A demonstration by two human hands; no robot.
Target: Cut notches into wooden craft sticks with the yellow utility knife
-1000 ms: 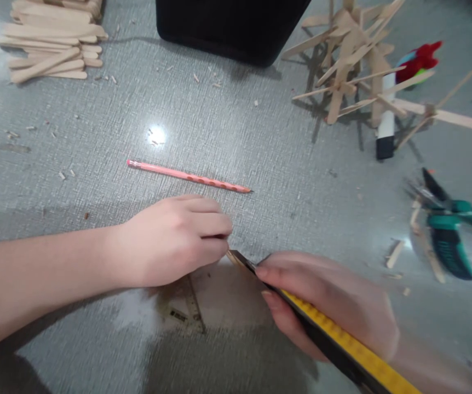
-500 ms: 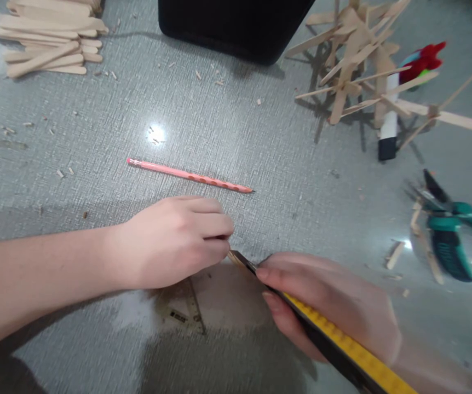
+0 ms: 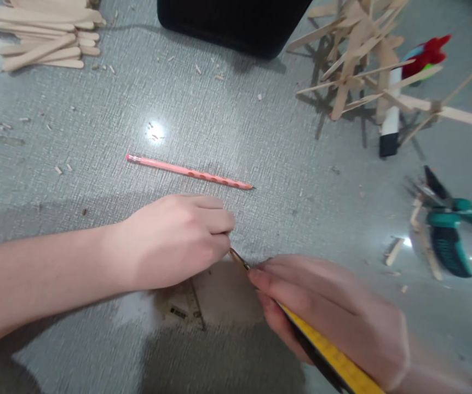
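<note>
My left hand [image 3: 178, 241] rests on the grey table with its fingers curled, pinching the end of a thin wooden stick [image 3: 238, 258]. My right hand [image 3: 330, 317] is closed round a black and yellow tool [image 3: 330, 355] whose tip meets that stick. A clear set square [image 3: 186, 309] lies under and just below my left hand. A pink pencil [image 3: 189, 173] lies a little beyond my left hand, untouched.
A pile of flat wooden sticks [image 3: 42, 33] lies at the far left. A black box [image 3: 231, 22] stands at the top middle. A glued stick structure [image 3: 367, 60] and a marker [image 3: 389, 126] are at the upper right. Green-handled pliers [image 3: 445, 230] lie on the right among wood scraps.
My right hand has slid slightly leftward along the tool, covering more of its tip. My left hand stays in place.
</note>
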